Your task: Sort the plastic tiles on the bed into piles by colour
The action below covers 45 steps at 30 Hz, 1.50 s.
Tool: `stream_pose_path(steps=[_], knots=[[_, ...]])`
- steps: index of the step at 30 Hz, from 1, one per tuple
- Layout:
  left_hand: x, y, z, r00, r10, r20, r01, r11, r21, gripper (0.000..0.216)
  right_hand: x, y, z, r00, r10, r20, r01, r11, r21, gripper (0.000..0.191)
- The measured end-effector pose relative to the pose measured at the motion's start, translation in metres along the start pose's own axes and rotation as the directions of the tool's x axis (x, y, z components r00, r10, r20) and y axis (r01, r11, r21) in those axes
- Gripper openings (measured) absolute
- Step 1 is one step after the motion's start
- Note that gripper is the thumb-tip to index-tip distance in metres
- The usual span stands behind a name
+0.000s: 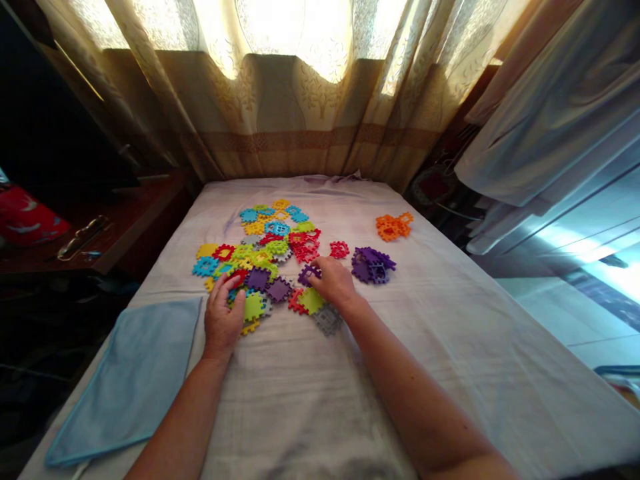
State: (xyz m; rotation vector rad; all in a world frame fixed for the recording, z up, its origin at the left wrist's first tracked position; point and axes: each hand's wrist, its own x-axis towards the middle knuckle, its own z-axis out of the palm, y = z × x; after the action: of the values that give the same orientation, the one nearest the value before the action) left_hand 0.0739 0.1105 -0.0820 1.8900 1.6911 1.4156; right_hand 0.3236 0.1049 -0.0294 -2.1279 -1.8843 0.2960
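A heap of flat plastic puzzle tiles (260, 250) in blue, yellow, green, red and purple lies on the cloth-covered table (320, 373). My left hand (223, 313) rests on the heap's near left edge, fingers curled over tiles beside a green tile (253, 307). My right hand (334, 283) reaches into the heap's right side, its fingers pinched on a purple tile (309, 273). A separate pile of purple tiles (373, 265) sits just right of that hand. An orange pile (393, 226) lies farther back right. A grey tile (327, 320) is under my right wrist.
A folded light blue cloth (130, 380) lies on the table's near left. A dark wooden side table (100, 233) with a metal object stands at the left. Curtains (300, 100) hang behind the table. A draped cabinet (550, 133) is at the right.
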Motion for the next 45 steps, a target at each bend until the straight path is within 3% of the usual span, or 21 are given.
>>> stream_pose_path(steps=[7,11,15,29,33,38,42,45], knots=[[0.0,0.003,-0.001,1.0,-0.008,0.011,0.008,1.0,-0.006,0.036,0.006,0.026,-0.032,0.994,0.108,-0.032,-0.1,0.977,0.187,0.023],[0.0,0.003,-0.001,1.0,-0.014,0.018,0.014,1.0,0.0,0.037,0.006,0.06,-0.056,0.962,0.258,-0.093,-0.238,0.954,0.182,0.022],[0.0,0.003,-0.002,1.0,-0.01,0.023,0.01,1.0,0.003,0.036,0.004,0.084,-0.063,0.936,0.343,-0.084,-0.329,0.934,0.141,0.025],[0.0,0.003,-0.002,1.0,0.018,0.024,-0.019,0.999,0.036,0.038,0.001,0.086,-0.064,0.921,0.375,-0.105,-0.381,0.923,-0.047,0.022],[-0.001,0.003,-0.002,0.997,0.066,0.032,-0.068,0.996,0.054,0.035,-0.002,0.062,-0.063,0.947,0.296,-0.122,-0.303,0.952,-0.043,0.022],[-0.002,0.004,-0.002,0.994,0.092,0.061,-0.096,0.993,0.069,0.034,-0.011,0.005,-0.035,0.997,-0.028,-0.068,0.026,0.999,-0.035,0.021],[-0.002,0.004,-0.002,0.994,0.098,0.056,-0.101,0.994,0.049,0.034,-0.023,-0.03,-0.003,0.946,-0.319,-0.055,0.318,0.948,-0.024,0.03],[-0.002,0.003,-0.001,0.994,0.096,0.047,-0.098,0.994,0.038,0.034,-0.03,-0.041,0.012,0.91,-0.412,-0.049,0.41,0.911,-0.048,0.04]])
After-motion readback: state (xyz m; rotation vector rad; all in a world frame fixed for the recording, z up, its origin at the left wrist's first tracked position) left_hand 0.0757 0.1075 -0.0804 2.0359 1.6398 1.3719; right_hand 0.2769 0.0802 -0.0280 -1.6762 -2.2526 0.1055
